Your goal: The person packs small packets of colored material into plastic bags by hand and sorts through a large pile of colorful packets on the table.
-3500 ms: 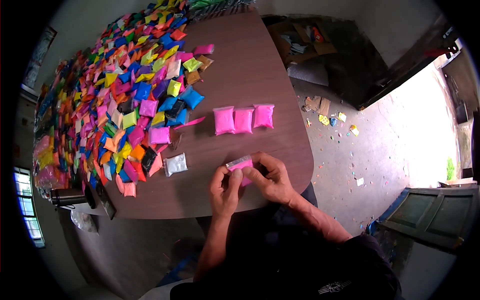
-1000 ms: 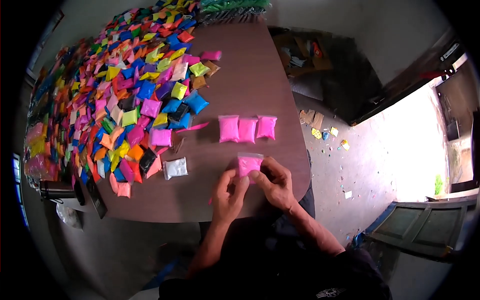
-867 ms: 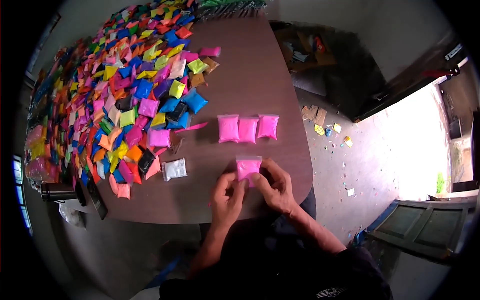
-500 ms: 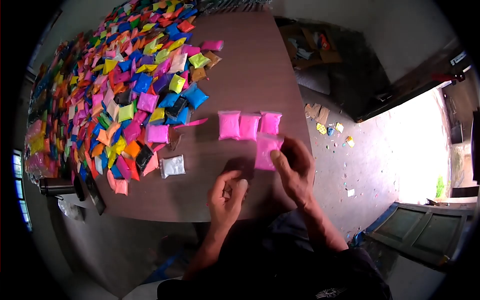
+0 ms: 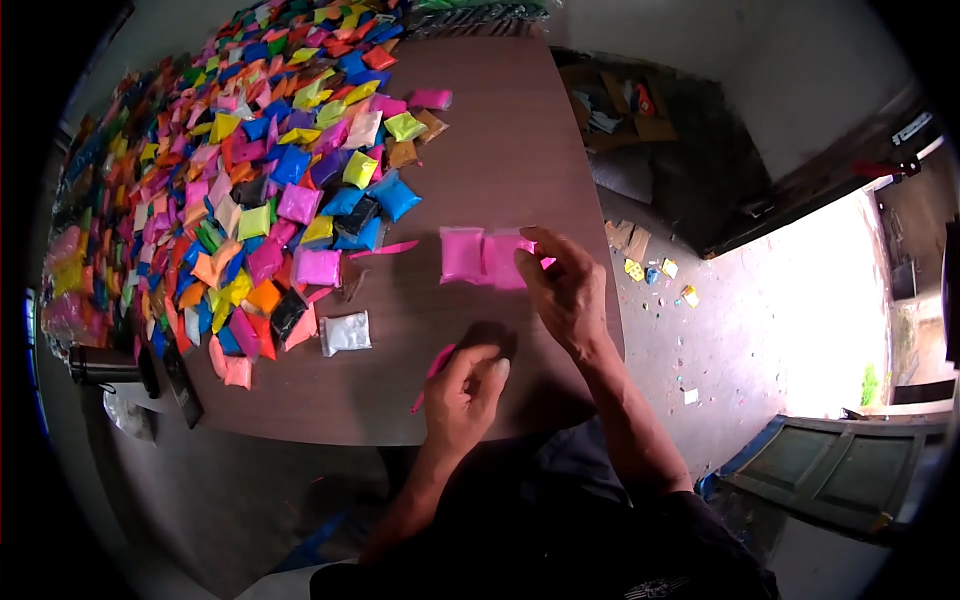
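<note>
- The right hand (image 5: 572, 300) is narrow, thumb and fingers pinching the right side of a pink packet (image 5: 507, 268) above the counter (image 5: 490, 130).
- Just left of that packet lies another pink packet (image 5: 461, 256); a bit of pink shows beyond the fingers, mostly hidden.
- The left hand (image 5: 466, 395) is loosely curled near the counter's front edge; whether anything is inside it cannot be told.
- A lower pink strip (image 5: 442, 357) runs just beside the left hand, partly covered by it.
- An upper pink strip (image 5: 388, 248) sticks out from the pile toward the pink packets.
- A heap of coloured packets (image 5: 255, 190) crowds the counter's left side, and a white packet (image 5: 346, 334) lies near its front.
- A dark cylinder (image 5: 100, 367) and a flat black object (image 5: 183, 388) sit at the left front edge.
- Brown surface stretches from the pink packets back to a plastic bundle (image 5: 475, 16) at the far end.
- The counter's right edge passes close by the right hand; beyond it is floor (image 5: 660, 350) with scraps, and a cardboard box (image 5: 655, 128).
</note>
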Tool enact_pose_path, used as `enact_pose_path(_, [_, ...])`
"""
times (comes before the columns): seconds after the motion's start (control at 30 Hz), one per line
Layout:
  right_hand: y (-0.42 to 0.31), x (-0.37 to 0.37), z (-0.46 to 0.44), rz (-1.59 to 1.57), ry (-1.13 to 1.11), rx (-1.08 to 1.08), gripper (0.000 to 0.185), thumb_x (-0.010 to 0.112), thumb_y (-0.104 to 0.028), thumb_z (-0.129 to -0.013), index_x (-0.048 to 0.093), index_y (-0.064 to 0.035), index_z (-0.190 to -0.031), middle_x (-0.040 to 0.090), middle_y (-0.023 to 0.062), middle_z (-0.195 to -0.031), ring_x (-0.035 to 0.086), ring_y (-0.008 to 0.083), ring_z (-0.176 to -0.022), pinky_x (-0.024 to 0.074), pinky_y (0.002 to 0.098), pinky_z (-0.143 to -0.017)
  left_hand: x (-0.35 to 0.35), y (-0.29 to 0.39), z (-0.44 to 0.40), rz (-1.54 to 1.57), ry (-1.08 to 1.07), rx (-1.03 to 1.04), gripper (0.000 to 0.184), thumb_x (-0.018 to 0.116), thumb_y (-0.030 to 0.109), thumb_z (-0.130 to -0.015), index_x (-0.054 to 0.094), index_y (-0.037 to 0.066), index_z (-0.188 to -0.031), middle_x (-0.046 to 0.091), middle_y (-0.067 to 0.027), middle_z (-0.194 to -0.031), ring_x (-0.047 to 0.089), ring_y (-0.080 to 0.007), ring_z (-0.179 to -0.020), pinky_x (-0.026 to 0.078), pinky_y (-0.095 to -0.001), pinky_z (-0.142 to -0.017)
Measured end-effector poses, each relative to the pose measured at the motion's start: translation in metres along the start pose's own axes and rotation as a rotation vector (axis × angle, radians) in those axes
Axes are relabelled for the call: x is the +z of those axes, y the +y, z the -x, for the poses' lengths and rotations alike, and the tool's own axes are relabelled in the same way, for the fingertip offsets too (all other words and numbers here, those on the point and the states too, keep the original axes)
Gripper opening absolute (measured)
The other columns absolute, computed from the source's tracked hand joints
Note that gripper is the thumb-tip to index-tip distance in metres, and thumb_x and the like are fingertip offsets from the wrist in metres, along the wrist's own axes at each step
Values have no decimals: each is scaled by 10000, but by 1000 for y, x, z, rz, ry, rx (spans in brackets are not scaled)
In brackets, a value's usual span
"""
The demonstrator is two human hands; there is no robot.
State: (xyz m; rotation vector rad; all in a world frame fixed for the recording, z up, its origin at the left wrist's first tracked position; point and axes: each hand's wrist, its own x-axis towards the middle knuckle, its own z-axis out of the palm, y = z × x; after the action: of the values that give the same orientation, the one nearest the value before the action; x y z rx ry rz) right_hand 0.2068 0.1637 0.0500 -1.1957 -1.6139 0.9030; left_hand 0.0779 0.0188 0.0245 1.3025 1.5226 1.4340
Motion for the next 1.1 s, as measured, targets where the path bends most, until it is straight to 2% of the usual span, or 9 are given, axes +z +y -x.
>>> enact_pose_path(0.27, [7, 9, -5, 105, 7, -22, 273, 743, -105, -915, 727, -30, -1178, 702, 92, -903, 644, 132, -720, 522, 283, -655, -1, 0, 0, 0, 8, -9, 139, 720, 69, -962, 676, -26, -1053, 635, -2, -718, 569, -60, -643, 448, -223, -581])
enact_pose_path(0.43, [6, 10, -7, 394, 34, -229, 221, 730, -116, -929, 742, -36, -1136, 718, 133, -978, 696, 183, -814, 538, 296, -691, -1, 7, -2, 3, 11, -13, 131, 734, 78, -950, 694, -5, -1043, 630, 2, -713, 563, -61, -633, 447, -232, -575])
enact_pose_path(0.53, [7, 10, -6, 331, 40, -211, 196, 727, -96, -928, 747, -37, -1114, 715, 143, -990, 698, 198, -841, 537, 300, -699, 2, -2, 1, -13, 40, 12, 136, 738, 92, -947, 701, 9, -1049, 633, 0, -718, 560, -66, -628, 445, -236, -570])
enact_pose_path(0.6, [9, 12, -5, 287, 40, -171, 187, 723, -56, -922, 746, -24, -1105, 704, 135, -1014, 691, 195, -855, 530, 291, -697, 2, -1, 3, 53, 32, -44, 151, 751, 103, -938, 711, 24, -1060, 671, -18, -754, 614, -68, -675, 498, -244, -604])
enact_pose_path(0.67, [14, 14, -2, 218, 106, -204, 182, 743, -102, -910, 762, -87, -1091, 692, 127, -992, 694, 272, -785, 546, 356, -670, 0, -2, 3, -4, 32, -25, 166, 761, 113, -932, 713, 23, -1064, 690, -33, -777, 643, -80, -691, 520, -249, -622])
enact_pose_path(0.83, [-12, 5, 15, 224, 129, -244, 204, 703, 17, -887, 744, -28, -1082, 654, 77, -974, 526, 107, -647, 412, 254, -564, -1, -3, 2, -12, 48, 32, 194, 763, 149, -944, 708, 15, -1074, 703, -57, -824, 660, -102, -703, 530, -256, -641])
enact_pose_path(0.93, [-14, 1, 31, 182, 113, -194, 172, 684, 31, -897, 735, -4, -1058, 651, 78, -969, 524, 109, -652, 415, 254, -564, 0, -6, 6, 22, 22, 32, 238, 759, 191, -961, 699, 10, -1102, 703, -46, -836, 650, -90, -710, 530, -255, -652])
enact_pose_path(1.0, [-12, -1, 41, 176, 115, -190, 156, 679, 30, -902, 731, 6, -1047, 650, 84, -970, 541, 119, -663, 428, 256, -575, 2, -8, 6, 33, 26, 76, 221, 756, 184, -952, 680, 33, -1094, 694, -88, -768, 685, -153, -637, 548, -289, -591])
enact_pose_path(1.1, [-5, -9, 56, 199, 94, -164, 132, 673, 25, -911, 723, 24, -1033, 651, 97, -970, 576, 143, -691, 456, 261, -604, 2, -5, 6, 18, 36, 115, 227, 763, 192, -947, 672, 45, -1093, 691, -79, -765, 679, -169, -620, 544, -294, -574])
